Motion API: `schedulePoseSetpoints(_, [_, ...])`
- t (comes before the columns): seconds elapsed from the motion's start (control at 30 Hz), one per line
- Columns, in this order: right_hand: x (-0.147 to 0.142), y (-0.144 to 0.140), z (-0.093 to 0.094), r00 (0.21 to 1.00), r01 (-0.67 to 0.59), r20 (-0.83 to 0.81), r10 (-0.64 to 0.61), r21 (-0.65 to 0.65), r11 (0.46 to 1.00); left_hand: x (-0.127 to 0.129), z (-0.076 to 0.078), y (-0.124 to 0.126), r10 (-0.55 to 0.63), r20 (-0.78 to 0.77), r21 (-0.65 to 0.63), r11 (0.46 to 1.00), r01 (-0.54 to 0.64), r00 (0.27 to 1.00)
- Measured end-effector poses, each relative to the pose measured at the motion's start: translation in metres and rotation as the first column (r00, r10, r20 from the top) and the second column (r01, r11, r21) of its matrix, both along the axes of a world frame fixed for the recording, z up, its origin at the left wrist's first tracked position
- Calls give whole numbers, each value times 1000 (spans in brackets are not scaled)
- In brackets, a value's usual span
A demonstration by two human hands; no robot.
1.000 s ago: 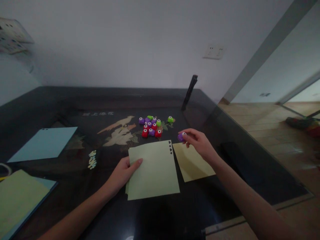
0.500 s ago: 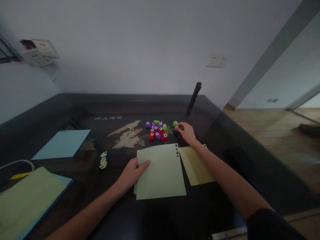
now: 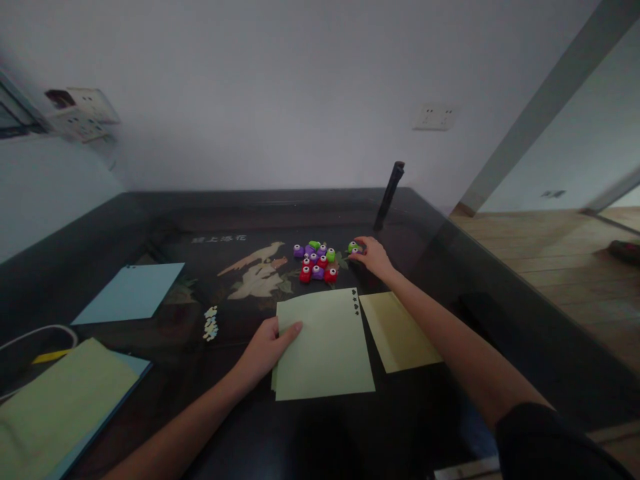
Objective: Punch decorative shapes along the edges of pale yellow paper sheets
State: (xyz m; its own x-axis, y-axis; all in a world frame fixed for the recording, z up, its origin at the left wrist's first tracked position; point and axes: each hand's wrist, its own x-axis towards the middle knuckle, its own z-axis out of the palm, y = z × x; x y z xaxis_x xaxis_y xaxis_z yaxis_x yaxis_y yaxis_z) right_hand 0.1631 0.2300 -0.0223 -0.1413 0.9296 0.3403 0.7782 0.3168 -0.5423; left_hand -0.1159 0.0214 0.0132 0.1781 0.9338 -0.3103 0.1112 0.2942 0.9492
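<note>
My left hand (image 3: 267, 348) is closed on the left edge of a pale green sheet of paper (image 3: 325, 353), thumb on top and fingers underneath. Small heart and star cut-outs run down the sheet's upper right edge. Beyond it, the thumb and fingers of my right hand (image 3: 373, 257) close around small craft paper punches, a green punch (image 3: 353, 246) and a purple one partly hidden by the fingers. To their left is a cluster of red, purple and green paper punches (image 3: 318, 261) with round white tops.
A yellowish sheet (image 3: 400, 333) lies under my right forearm. Small paper bits (image 3: 211, 324) are piled left of my left hand. Farther left are a blue sheet (image 3: 135, 291), a stack of coloured paper (image 3: 65, 407) and a white cable (image 3: 50, 327). A black upright post (image 3: 389, 197) stands behind.
My right hand's fingers have opened wider, from the purple punch to around both the green and purple punches. My left hand keeps its hold on the sheet. The view has shifted slightly.
</note>
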Motion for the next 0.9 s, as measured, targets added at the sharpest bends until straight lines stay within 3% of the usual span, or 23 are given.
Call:
schedulePoseSetpoints(0.2, [8,13,11,984,-170,37,173,-84,982,1,1,1,7,7,1,1000,-7,1000])
schedulePoseSetpoints(0.53, [10,19,26,960,-264,61,272,-123,957,0,-1,1,17,-16,4,1000,-17,1000])
schedulePoseSetpoints(0.77, [9,10,39,972,-236,-10,237,-91,967,-2,-1,1,-2,-1,-9,1000,2,1000])
schedulePoseSetpoints(0.9, [7,-30,50,988,-121,-104,118,-25,992,-4,1,3,-2,0,4,1000,2,1000])
